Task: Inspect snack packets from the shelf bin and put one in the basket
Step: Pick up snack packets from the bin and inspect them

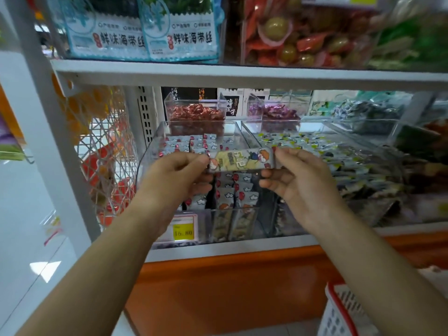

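Observation:
A long snack packet with a cartoon print is held level above the clear shelf bin. My left hand pinches its left end and my right hand pinches its right end. Inside the bin below stand several more packets of the same kind in rows. The white basket with a red rim sits at the bottom right, partly hidden by my right forearm.
A second clear bin of yellow and grey packets stands to the right. Smaller bins of red and purple sweets stand behind. A yellow price tag hangs on the bin front. The upper shelf is overhead, and a white wire rack stands at left.

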The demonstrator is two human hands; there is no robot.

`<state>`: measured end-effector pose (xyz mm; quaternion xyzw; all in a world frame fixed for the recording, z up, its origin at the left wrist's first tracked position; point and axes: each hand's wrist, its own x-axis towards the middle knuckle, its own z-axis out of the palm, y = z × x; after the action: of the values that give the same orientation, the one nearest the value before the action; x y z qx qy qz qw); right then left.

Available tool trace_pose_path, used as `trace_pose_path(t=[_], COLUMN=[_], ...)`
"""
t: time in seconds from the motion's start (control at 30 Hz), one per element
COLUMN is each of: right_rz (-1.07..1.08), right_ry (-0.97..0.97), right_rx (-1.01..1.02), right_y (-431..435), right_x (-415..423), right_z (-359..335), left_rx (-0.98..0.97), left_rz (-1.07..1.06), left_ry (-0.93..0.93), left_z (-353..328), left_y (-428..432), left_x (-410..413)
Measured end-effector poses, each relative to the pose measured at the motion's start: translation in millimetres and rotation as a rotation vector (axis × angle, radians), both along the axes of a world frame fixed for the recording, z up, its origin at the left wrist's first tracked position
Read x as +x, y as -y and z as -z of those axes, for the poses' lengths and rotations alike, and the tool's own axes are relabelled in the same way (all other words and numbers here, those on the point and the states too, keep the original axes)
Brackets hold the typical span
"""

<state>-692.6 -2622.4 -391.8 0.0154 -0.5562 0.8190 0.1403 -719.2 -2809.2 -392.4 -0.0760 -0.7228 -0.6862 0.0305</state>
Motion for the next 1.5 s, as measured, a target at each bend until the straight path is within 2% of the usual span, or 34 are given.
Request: trace_pose_path(t=[0.27,0.4,0.53,0.7,0.87,0.93,1.03,1.23,1.37,1.5], right_rz=[-0.128,-0.196,-0.183,-0.117,-0.079,-0.083,-0.080,-0.152,-0.070,0.042], right_ry=[0.031,0.040,0.043,0.019,0.023,0.036,0.047,-0.024,-0.033,-0.026], right_rx=[-0.008,-0.014,-0.041,-0.132,-0.118,-0.130,-0.125,-0.032,0.071,0.117], right_y=[-12,-14,-14,-9,-4,-4,-4,-2,-4,-5], right_x=[-3,-5,-6,-7,-9,-9,-9,-10,-8,-7], right_z=[3,3,4,4,5,6,7,5,9,8], left_rx=[0.258,0.289,0.302,0.490,0.379,0.250,0.064,0.075,0.029,-0.010], left_rz=[0.089,0.044,0.011,0.071,0.103,0.151,0.112,0.001,-0.060,0.002], left_ry=[0.070,0.101,0.091,0.193,0.109,0.033,-0.070,-0.086,-0.140,-0.234], left_z=[1,-1,-3,-9,-7,-7,-6,-4,-4,-8], left_y=[-5,-5,-3,-4,1,3,6,6,5,3], left_x=[-2,-2,-1,0,-1,-1,-1,-1,0,7])
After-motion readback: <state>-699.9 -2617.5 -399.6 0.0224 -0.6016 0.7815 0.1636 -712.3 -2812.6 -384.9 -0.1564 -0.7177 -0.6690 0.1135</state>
